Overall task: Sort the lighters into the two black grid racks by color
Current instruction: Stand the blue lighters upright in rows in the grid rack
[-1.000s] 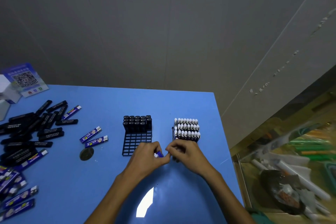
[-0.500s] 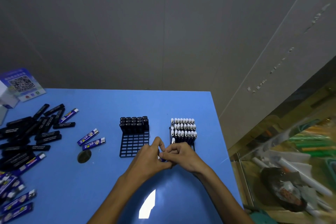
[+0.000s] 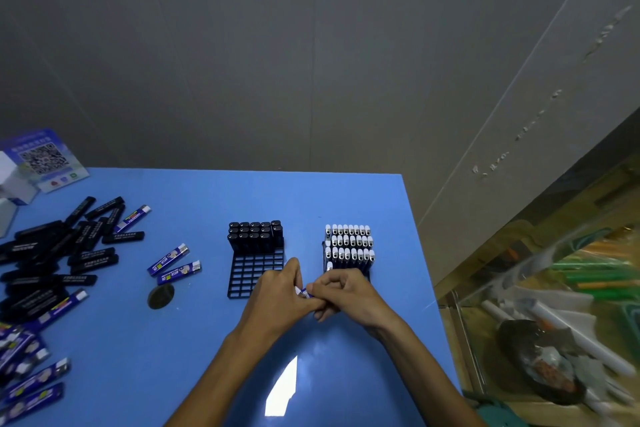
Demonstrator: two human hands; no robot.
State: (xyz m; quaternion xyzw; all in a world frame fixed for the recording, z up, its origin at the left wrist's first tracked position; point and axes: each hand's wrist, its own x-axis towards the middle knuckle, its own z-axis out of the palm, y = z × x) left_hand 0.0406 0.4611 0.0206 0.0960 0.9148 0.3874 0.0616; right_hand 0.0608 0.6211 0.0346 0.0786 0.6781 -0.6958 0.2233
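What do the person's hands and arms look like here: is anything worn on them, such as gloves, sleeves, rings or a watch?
Both the left hand and the right hand are bare, with no gloves. No ring, watch or wristband shows on either. Both forearms are uncovered right down to the bottom edge of the picture, so no sleeve is in view. No markings show on them.

Two black grid racks stand just beyond my hands. The left rack (image 3: 255, 274) holds three rows of black lighters (image 3: 255, 236), about fifteen. The right rack (image 3: 366, 276) holds three full rows of white-capped blue lighters (image 3: 349, 246), eight apiece, plus one more in front. Two blue lighters (image 3: 175, 263) lie loose to my left.
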